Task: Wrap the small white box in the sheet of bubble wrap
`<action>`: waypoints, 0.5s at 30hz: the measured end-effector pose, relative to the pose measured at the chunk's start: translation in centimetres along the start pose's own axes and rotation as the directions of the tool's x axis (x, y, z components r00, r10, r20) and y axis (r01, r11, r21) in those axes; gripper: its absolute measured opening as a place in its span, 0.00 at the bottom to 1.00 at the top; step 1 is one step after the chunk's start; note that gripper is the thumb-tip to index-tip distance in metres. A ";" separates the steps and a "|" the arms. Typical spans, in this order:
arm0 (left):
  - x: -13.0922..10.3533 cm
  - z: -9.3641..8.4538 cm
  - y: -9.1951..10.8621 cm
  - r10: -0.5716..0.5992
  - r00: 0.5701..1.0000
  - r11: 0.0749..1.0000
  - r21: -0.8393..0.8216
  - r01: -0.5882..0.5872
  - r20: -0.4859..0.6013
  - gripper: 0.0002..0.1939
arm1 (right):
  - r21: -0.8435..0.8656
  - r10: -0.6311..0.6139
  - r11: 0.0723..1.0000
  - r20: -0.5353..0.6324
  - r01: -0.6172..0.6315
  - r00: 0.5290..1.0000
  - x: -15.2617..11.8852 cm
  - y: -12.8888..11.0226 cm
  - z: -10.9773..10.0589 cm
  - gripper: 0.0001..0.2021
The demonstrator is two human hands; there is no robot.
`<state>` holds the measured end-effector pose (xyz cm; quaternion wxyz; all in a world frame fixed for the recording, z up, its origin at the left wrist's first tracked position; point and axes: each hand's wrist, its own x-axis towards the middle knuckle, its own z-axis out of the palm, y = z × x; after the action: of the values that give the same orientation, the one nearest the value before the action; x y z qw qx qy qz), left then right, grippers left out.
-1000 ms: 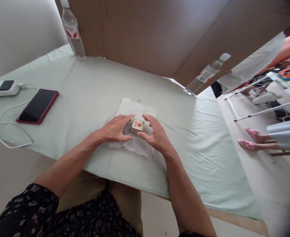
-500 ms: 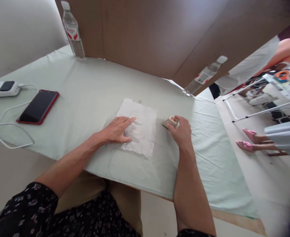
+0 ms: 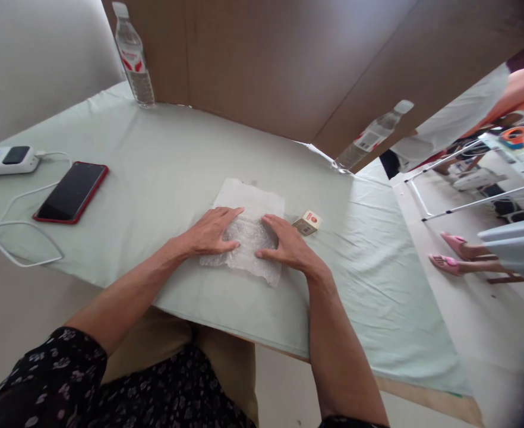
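Observation:
A whitish sheet of bubble wrap [image 3: 249,238] lies on the green cloth in front of me. On its left side rests my left hand [image 3: 211,232], thumb and fingers spread. My right hand [image 3: 290,242] presses on the right part of the sheet, its thumb apart from the fingers. Between the two hands the wrap is slightly bunched. A small beige box [image 3: 308,222] with a red mark sits just right of the sheet, beyond my right hand and touched by neither hand.
A red-edged phone [image 3: 71,192] and a white power strip [image 3: 6,160] with a cable are at the left. Water bottles stand at the back left [image 3: 134,59] and back right [image 3: 371,138], against a brown board [image 3: 262,65]. A person's feet [image 3: 449,261] show at the right.
My right hand has let go of the small box and moved left onto the bubble wrap. The box now stands by itself on the cloth. My left hand has barely moved.

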<state>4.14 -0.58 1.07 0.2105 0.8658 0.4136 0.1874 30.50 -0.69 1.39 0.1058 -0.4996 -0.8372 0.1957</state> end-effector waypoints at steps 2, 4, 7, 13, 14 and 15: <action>0.0 -0.1 -0.3 -0.027 1.000 0.999 0.028 0.027 0.010 0.40 | -0.003 0.004 1.000 0.015 -0.004 1.000 -0.1 0.3 -0.4 0.43; -0.1 -0.3 -0.7 -0.042 0.998 0.998 0.047 0.040 0.043 0.42 | 0.001 0.003 1.000 0.019 -0.003 1.000 -0.3 0.5 -0.8 0.43; -0.2 -0.6 -1.2 -0.036 0.996 0.999 0.043 0.032 0.080 0.45 | 0.015 0.005 1.000 0.023 -0.006 1.000 -0.5 0.9 -1.0 0.42; -0.2 -1.0 -1.5 -0.005 0.994 1.000 0.022 0.003 0.112 0.47 | 0.053 -0.028 0.998 -0.081 0.033 0.996 -0.6 1.1 -1.4 0.32; -0.2 -1.0 -1.5 -0.003 0.994 1.000 0.017 0.002 0.110 0.47 | 0.050 -0.023 0.998 -0.174 0.032 0.984 -0.5 1.2 -1.7 0.29; -0.2 -1.0 -1.4 -0.004 0.994 1.000 0.014 0.002 0.108 0.46 | 0.039 -0.003 0.999 -0.292 0.015 0.956 -0.5 1.4 -2.0 0.25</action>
<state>2.57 0.28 1.17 0.2269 0.8755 0.4041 0.1370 32.58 -0.13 2.57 0.2393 -0.5169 -0.8105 0.1366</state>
